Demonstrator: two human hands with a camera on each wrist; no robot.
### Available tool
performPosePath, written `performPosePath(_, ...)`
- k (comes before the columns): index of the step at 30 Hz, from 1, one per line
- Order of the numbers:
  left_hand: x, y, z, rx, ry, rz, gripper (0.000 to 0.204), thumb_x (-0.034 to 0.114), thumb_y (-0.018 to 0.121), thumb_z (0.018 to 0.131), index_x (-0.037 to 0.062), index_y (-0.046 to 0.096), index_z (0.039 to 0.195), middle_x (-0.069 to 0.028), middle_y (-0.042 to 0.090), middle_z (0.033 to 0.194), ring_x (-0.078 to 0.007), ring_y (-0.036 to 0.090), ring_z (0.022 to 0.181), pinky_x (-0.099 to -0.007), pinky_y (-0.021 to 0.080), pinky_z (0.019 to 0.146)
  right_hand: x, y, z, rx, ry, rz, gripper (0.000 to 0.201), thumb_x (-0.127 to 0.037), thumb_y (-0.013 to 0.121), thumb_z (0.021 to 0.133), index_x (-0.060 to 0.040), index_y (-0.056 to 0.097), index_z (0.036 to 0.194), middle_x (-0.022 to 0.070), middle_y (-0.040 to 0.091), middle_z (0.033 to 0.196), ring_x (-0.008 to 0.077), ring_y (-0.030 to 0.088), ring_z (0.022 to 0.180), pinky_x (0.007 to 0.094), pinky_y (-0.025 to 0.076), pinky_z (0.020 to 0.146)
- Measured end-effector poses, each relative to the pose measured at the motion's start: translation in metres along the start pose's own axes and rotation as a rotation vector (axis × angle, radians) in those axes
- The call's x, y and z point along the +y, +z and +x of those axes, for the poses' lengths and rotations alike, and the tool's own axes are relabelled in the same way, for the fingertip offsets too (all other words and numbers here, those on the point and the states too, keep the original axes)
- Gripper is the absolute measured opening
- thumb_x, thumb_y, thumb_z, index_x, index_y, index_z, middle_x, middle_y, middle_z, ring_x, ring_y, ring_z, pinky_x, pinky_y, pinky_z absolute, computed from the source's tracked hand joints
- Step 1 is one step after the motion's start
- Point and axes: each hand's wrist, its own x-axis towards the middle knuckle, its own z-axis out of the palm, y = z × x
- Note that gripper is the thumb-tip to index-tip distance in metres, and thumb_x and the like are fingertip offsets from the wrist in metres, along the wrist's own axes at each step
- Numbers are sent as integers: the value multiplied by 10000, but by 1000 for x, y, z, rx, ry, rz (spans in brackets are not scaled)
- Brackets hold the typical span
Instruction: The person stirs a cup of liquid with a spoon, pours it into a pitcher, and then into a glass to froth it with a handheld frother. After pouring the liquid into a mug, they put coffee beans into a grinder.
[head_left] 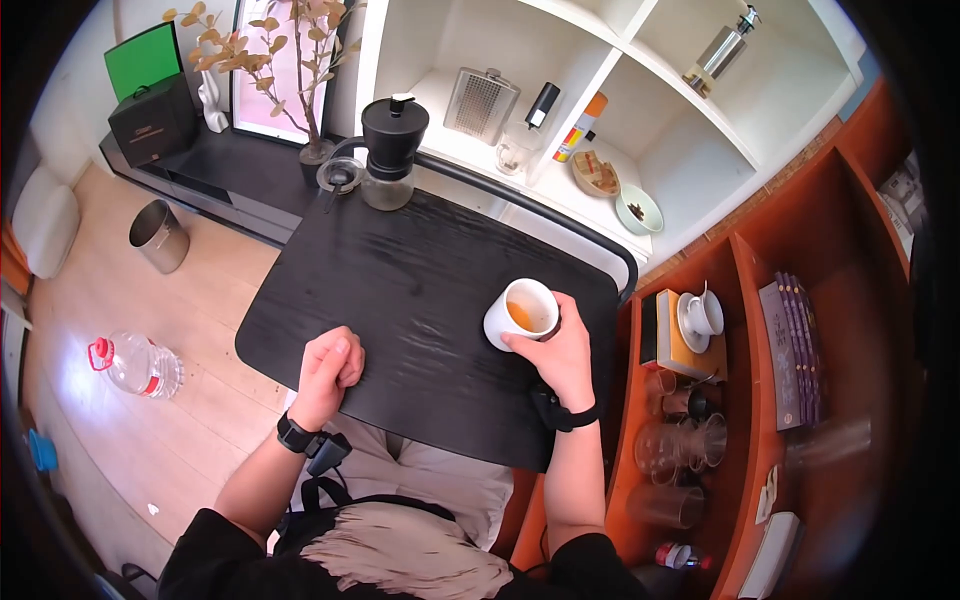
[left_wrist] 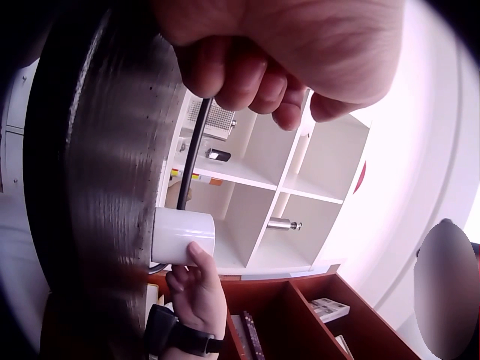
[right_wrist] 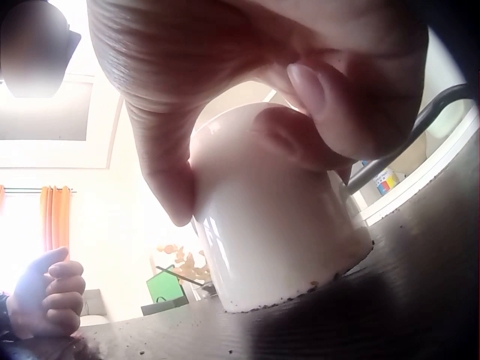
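White cup [head_left: 497,324]: glossy; we see orange-brown liquid [head_left: 520,315] inside
Cup's pose: upright, mouth up
Cup's place: we find it on the black table [head_left: 420,290]

A white shelf unit [head_left: 594,88] stands beside reddish-brown shelves [head_left: 752,340], with pale wood flooring [head_left: 212,310].

grinder [head_left: 392,140] on table [head_left: 430,300], behind and left of cup [left_wrist: 180,236]

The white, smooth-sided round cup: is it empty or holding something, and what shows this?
Not empty: the head view shows amber liquid inside the cup, below its rim.
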Motion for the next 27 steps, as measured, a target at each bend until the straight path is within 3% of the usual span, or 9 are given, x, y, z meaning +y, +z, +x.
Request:
performPosePath(10,0,2,1,13,-12,-29,395,268,483,1099,54,483,767,21,364,622,-65,292,530,-251,229,489,0,-3,0,-21,-29,-7,708,-165,948,653,-20,580,1240,125,703,1168,222,705,1076,348,549,950)
performPosePath(27,-1,-1,2,8,-26,-29,407,326,498,1090,60,480,783,12,357,625,-77,315,523,-254,241,467,-3,-3,-2,-66,1,-10,723,-185,946,662,-25,571,1259,132,697,1187,242,705,1094,352,550,957)
